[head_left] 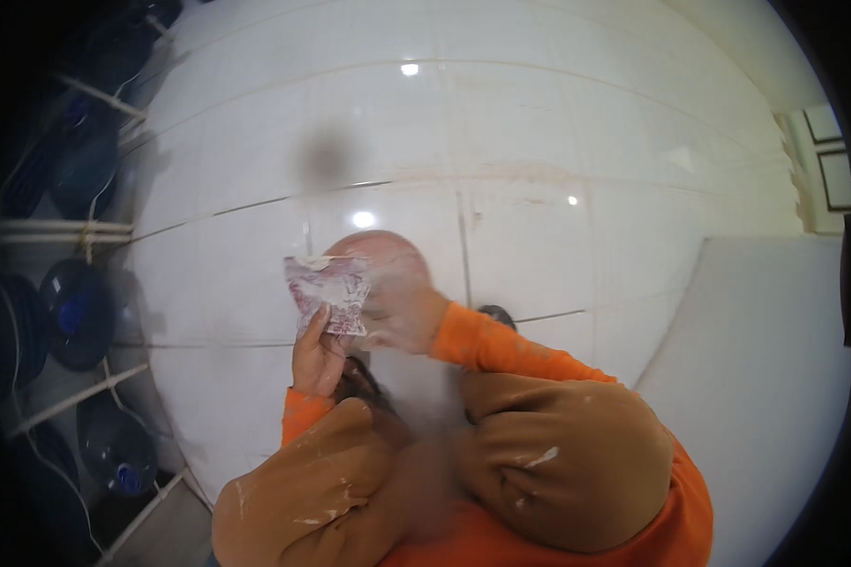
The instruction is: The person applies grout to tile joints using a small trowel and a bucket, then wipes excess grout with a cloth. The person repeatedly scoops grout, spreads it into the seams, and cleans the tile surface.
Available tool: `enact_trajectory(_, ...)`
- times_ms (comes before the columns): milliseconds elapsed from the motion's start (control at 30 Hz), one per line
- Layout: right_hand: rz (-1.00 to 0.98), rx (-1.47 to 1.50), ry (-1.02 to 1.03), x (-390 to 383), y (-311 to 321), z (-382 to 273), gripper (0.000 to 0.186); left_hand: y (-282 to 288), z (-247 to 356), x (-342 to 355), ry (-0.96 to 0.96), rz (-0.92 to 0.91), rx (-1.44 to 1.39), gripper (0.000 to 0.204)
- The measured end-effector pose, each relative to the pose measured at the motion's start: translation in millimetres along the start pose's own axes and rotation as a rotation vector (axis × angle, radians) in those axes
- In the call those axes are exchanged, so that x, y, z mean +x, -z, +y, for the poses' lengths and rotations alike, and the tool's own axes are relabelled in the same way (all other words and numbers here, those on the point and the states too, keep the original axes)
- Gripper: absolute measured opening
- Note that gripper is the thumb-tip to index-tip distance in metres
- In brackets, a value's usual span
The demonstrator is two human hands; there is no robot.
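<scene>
My left hand point(318, 359) grips the lower part of a flat, roughly square purple-and-white piece point(329, 291), its thumb lying across the face. White smears cover much of that face, and a pale strip runs along its top edge. Beside the piece's right edge is my right hand point(402, 317), blurred, so its fingers do not show clearly. Behind both hands sits a round pink thing point(385, 248), perhaps a bowl or bucket; the hands and the square piece hide most of it.
White floor tiles point(539, 123) with dusty streaks surround me. On the left, a pale rack point(57, 227) carries several large blue water jugs point(76, 312). A white panel point(747, 340) stands at the right. My bent knees point(567, 463) are close below my hands.
</scene>
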State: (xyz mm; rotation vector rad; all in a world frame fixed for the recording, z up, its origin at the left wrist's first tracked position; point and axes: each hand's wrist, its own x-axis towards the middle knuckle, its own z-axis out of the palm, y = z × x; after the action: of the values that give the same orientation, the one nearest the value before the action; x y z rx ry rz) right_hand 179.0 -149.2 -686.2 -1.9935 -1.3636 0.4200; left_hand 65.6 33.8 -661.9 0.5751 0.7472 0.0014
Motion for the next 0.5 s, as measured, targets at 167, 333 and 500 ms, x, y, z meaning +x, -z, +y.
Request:
enact_trajectory(167,0.135,0.586,-0.682,-22,21,-53,0.057,-36,-19,-1,0.139,-0.125,0.275,0.040)
enact_trajectory(333,0.643,0.799,-0.561,-51,10,40,0.058,-66,-29,7,0.212,-0.229,0.581,0.033)
enact_trajectory(500,1.020,0.738,-0.739,-123,137,187,0.048,-21,-12,0,-0.231,-0.174,0.888,0.021)
